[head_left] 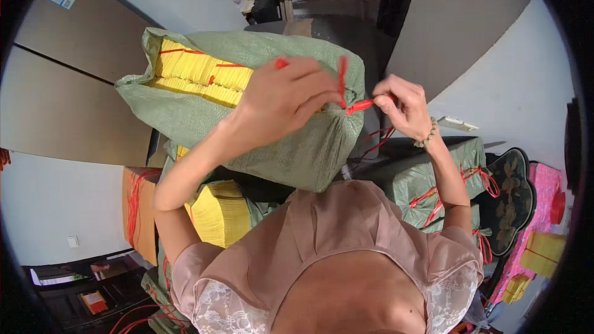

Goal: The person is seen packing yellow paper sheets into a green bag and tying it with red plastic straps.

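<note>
A large green woven sack (291,148) lies in front of me, its left end open. Inside are stacked bundles of yellow paper (201,68) with red bands round them. At the sack's right side a gathered corner is bound with red plastic twine (360,107). My right hand (405,105), a beaded bracelet at its wrist, pinches one length of that twine and holds it out to the right. Over the sack, my left hand (288,96) is curled and slightly blurred; red twine shows at its knuckles and by its fingertips.
More tied green sacks (427,192) are piled at the right, beside a dark padded chair back (510,201). A yellow paper stack (219,213) sits below my left arm. Red twine hangs over a cardboard box (141,210) at the left. A tall cabinet (80,74) stands far left.
</note>
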The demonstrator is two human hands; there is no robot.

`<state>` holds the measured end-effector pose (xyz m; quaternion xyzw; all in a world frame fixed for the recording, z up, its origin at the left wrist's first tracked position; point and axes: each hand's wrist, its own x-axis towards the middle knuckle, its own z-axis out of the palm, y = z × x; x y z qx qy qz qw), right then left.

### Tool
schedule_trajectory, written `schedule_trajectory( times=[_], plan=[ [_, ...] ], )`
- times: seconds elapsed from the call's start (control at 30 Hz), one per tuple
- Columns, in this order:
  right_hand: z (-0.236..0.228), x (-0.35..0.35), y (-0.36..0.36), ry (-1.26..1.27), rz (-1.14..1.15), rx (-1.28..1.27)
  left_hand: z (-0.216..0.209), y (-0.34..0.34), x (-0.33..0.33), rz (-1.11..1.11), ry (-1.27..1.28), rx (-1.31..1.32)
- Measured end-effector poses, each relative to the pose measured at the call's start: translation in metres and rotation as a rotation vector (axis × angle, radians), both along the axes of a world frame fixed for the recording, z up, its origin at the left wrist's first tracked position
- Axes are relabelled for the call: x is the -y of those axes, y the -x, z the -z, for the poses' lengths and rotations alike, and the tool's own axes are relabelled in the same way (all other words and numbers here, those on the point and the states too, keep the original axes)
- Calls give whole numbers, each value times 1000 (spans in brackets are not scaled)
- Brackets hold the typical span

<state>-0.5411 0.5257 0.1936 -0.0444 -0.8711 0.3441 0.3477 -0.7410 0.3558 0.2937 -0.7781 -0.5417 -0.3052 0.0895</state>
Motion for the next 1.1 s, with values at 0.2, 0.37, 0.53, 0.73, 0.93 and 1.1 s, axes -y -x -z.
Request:
schedule_trajectory(
  times=[0.2, 0.37, 0.53, 0.73, 0.93, 1.1],
  plan=[
    [-31, 32, 22, -58, -21, -274, -12, -15, -27, 95, 89, 39],
    [-27, 35, 29, 148, -96, -223, -12, -17, -33, 155, 48, 123],
    [-15, 41, 31, 339, -25, -308, 22, -6, -33, 126, 182, 408],
    [-11, 51, 24, 487, 117, -395, 41, 2, -31, 64, 416, 615],
    [-18, 70, -3, -169, 220, -372, 41, 0, -37, -77, 335, 562],
    [-38, 91, 9, -497, 153, -304, 41, -5, -43, -118, 332, 509]
  ],
)
